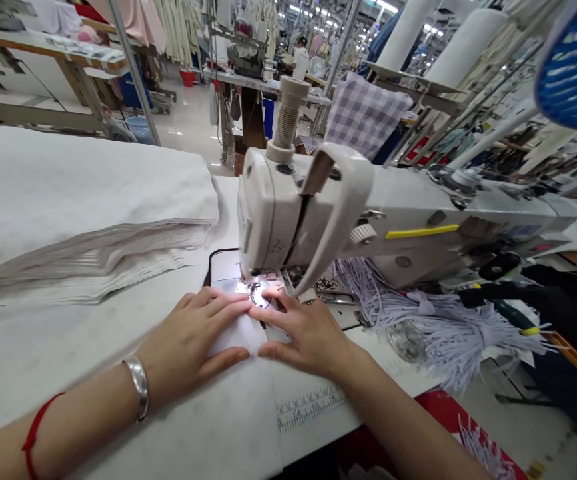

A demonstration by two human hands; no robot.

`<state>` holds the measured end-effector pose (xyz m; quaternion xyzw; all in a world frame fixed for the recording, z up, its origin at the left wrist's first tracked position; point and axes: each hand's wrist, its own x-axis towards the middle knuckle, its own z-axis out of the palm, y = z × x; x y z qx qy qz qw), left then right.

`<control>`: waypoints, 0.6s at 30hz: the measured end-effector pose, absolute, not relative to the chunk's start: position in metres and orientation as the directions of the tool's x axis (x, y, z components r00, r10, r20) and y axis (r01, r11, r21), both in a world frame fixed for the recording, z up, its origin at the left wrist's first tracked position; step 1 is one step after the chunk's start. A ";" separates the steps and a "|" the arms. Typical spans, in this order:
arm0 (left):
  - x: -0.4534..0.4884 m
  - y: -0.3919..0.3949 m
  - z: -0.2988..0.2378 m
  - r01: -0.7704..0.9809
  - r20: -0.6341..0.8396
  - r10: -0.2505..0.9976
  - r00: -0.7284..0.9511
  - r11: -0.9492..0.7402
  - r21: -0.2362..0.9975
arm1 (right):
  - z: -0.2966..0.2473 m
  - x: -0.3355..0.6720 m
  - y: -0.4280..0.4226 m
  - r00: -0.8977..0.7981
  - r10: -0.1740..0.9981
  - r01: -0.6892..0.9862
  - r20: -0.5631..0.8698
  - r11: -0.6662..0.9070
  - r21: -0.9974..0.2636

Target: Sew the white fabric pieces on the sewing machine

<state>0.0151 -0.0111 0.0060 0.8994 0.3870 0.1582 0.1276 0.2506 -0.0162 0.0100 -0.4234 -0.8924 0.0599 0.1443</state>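
A white sewing machine (313, 213) stands over the work, its lamp lighting the needle plate (258, 293). White fabric (208, 427) lies under both my hands and reaches up to the presser foot. My left hand (196, 333) rests flat on it, fingers stretched toward the needle, thumb out to the right. From the right comes my right hand (303, 330), its fingers spread and touching the cloth edge just before the foot. The two hands' fingertips nearly meet. Neither hand grips anything that I can see.
A thick stack of white cut pieces (93, 213) lies to the left. Bundles of pale lilac strips (448, 333) hang beside the machine at right. A printed ruler (313, 407) runs along the table front. Thread cones (468, 47) and checked cloth (363, 113) stand behind.
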 end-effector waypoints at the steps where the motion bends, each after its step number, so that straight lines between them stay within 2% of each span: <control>1: 0.014 -0.011 0.008 0.648 0.184 0.735 0.652 -0.667 0.368 | 0.011 0.250 -0.017 -0.599 0.772 0.740 0.213 0.636 -0.221; 5: 0.012 -0.011 0.011 0.630 0.192 0.712 0.675 -0.693 0.351 | 0.016 0.241 -0.022 -0.549 0.807 0.777 0.219 0.589 -0.222; 8: 0.012 -0.013 0.010 0.638 0.201 0.710 0.675 -0.698 0.324 | 0.015 0.223 -0.022 -0.362 0.898 0.879 0.248 0.418 -0.228; 11: 0.012 -0.016 0.009 0.653 0.211 0.716 0.666 -0.696 0.300 | 0.013 0.202 -0.019 -0.199 0.940 0.942 0.276 0.261 -0.210; 15: 0.012 -0.018 0.008 0.663 0.206 0.716 0.667 -0.697 0.275 | 0.017 0.189 -0.016 -0.178 0.959 0.961 0.222 0.219 -0.171; 18: 0.012 -0.019 0.008 0.659 0.218 0.713 0.667 -0.700 0.275 | 0.018 0.190 -0.015 -0.155 0.965 0.963 0.209 0.195 -0.186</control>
